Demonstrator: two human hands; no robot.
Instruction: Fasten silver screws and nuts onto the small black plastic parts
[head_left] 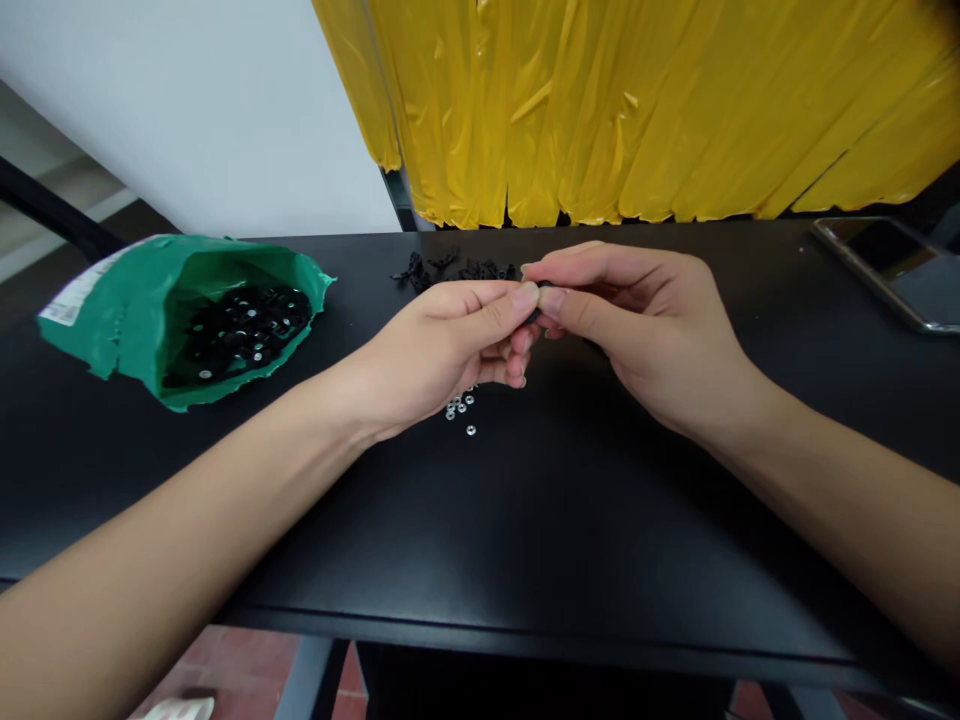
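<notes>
My left hand (480, 325) and my right hand (637, 310) meet above the middle of the table, both closed. Between their thumbs and fingertips they pinch a small black part (534, 312), mostly covered by the fingers. Beneath my left hand lie several small silver rings (461, 404), like nuts or washers, partly hidden by it. Just behind the hands is a loose pile of small black parts (484, 270). To the left, a torn green bag (131, 330) gapes toward me, holding many black pieces (251, 322) with some silver rings among them.
The black table (450, 540) runs across the view, its front edge near me. At the right back lies a phone (892, 270). Yellow plastic strips (600, 110) hang behind the table, beside a white panel (247, 110).
</notes>
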